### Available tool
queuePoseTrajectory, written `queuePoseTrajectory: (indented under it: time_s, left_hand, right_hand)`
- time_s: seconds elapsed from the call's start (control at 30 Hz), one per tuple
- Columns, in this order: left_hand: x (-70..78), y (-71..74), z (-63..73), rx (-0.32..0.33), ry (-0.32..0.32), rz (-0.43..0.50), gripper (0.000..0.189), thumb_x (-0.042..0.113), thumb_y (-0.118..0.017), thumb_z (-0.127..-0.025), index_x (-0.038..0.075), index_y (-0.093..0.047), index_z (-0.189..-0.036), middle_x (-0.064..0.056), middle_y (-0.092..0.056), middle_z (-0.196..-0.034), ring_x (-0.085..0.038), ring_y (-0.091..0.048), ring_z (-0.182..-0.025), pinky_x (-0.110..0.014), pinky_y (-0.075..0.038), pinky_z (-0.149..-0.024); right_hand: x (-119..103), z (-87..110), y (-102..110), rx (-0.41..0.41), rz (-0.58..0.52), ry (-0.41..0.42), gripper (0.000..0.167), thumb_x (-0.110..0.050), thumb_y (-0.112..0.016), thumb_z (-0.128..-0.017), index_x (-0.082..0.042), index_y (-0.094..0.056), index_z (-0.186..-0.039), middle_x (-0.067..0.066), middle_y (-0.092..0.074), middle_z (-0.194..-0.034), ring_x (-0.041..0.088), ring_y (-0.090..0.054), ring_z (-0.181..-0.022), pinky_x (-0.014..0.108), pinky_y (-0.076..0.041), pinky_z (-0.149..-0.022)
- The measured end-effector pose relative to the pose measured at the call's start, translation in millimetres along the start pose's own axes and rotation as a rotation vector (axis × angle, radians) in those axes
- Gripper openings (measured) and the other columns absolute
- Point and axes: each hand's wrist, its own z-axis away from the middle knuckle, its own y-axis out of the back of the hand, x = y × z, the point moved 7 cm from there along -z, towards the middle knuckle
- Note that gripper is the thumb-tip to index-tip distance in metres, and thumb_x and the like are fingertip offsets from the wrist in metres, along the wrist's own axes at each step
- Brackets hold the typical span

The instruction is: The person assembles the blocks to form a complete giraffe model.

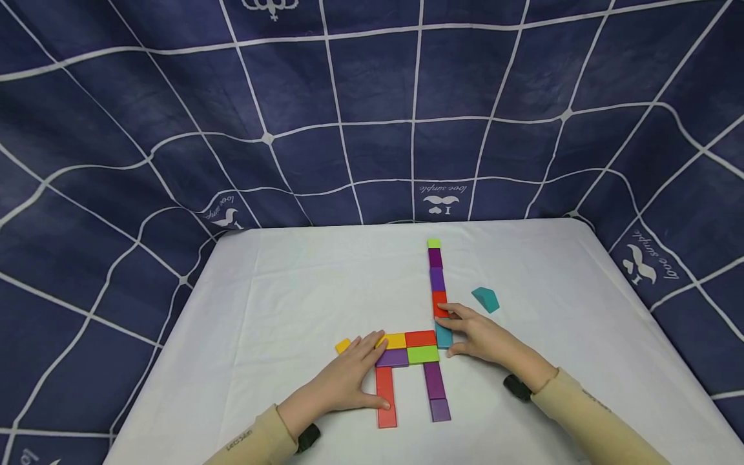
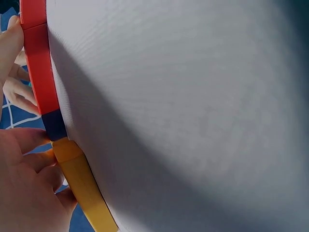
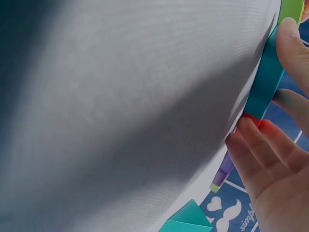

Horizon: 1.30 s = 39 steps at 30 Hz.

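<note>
Flat coloured blocks lie edge to edge on a white cloth. Across the middle are yellow (image 1: 394, 340), red (image 1: 420, 338), purple (image 1: 392, 358) and green (image 1: 423, 354) blocks. Over their left end the left hand (image 1: 349, 381) spreads straight fingers, its thumb at a long red block (image 1: 386, 418); another yellow block (image 1: 343, 346) shows beyond the fingers. The right hand (image 1: 485, 336) rests relaxed fingers along a teal block (image 1: 444, 336) and the red block (image 1: 440, 300) above it, thumb by the teal block's lower end. Under the green block run two purple blocks (image 1: 434, 381).
From the red block a column continues away with purple blocks (image 1: 437, 279) and a small green block (image 1: 434, 243). A loose teal many-sided piece (image 1: 485, 299) lies right of the column. A dark blue checked curtain (image 1: 372, 155) hangs behind the white-covered table (image 1: 314, 278).
</note>
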Motion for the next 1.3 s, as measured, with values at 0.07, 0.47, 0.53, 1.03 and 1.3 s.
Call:
queuePoseTrajectory:
  time_s: [0.07, 0.47, 0.53, 1.03, 1.3]
  left_hand:
    - [-0.1, -0.4, 0.1, -0.004, 0.003, -0.002, 0.108, 0.070, -0.069, -0.076, 0.009, -0.030, -0.155, -0.005, -0.019, -0.166, -0.022, -0.020, -0.152, -0.044, -0.021, -0.124]
    - [-0.7, -0.5, 0.6, -0.003, 0.005, -0.013, 0.107, 0.069, -0.070, -0.076, 0.010, -0.029, -0.156, -0.005, -0.018, -0.166, -0.021, -0.019, -0.153, -0.044, -0.021, -0.124]
    - [-0.5, -0.3, 0.7, -0.002, 0.003, -0.016, 0.107, 0.069, -0.069, -0.076, 0.010, -0.029, -0.155, -0.005, -0.018, -0.166, -0.021, -0.019, -0.153, -0.044, -0.021, -0.124]
    - [0.3, -1.9, -0.4, 0.018, -0.009, 0.003, 0.108, 0.071, -0.068, -0.075, 0.009, -0.030, -0.155, -0.007, -0.020, -0.165, -0.026, -0.022, -0.151, -0.047, -0.024, -0.122]
    - [-0.5, -1.3, -0.3, -0.006, 0.019, 0.002, 0.108, 0.070, -0.070, -0.075, 0.011, -0.029, -0.156, -0.004, -0.018, -0.166, -0.023, -0.020, -0.152, -0.045, -0.022, -0.124]
  right_hand:
    - [-0.5, -0.1, 0.0, 0.000, -0.003, 0.001, 0.069, -0.030, -0.084, -0.076, -0.008, -0.059, -0.136, 0.015, -0.046, -0.148, 0.035, -0.045, -0.135, 0.046, -0.047, -0.105]
    - [-2.2, -1.0, 1.2, 0.015, 0.001, 0.023, 0.070, -0.030, -0.084, -0.075, -0.006, -0.059, -0.136, 0.015, -0.047, -0.148, 0.035, -0.047, -0.134, 0.046, -0.048, -0.105]
    - [-1.7, -1.1, 1.0, 0.014, -0.005, 0.018, 0.070, -0.030, -0.084, -0.075, -0.006, -0.060, -0.136, 0.015, -0.047, -0.148, 0.035, -0.047, -0.134, 0.046, -0.048, -0.105]
    - [12.7, -12.6, 27.2, 0.140, -0.115, -0.012, 0.055, -0.029, -0.079, -0.084, -0.008, -0.063, -0.133, 0.012, -0.055, -0.141, 0.033, -0.055, -0.126, 0.048, -0.052, -0.099]
    - [22.1, -42.4, 27.4, 0.107, -0.094, -0.119, 0.051, -0.024, -0.070, -0.092, -0.007, -0.057, -0.138, 0.019, -0.047, -0.148, 0.040, -0.044, -0.136, 0.056, -0.043, -0.108]
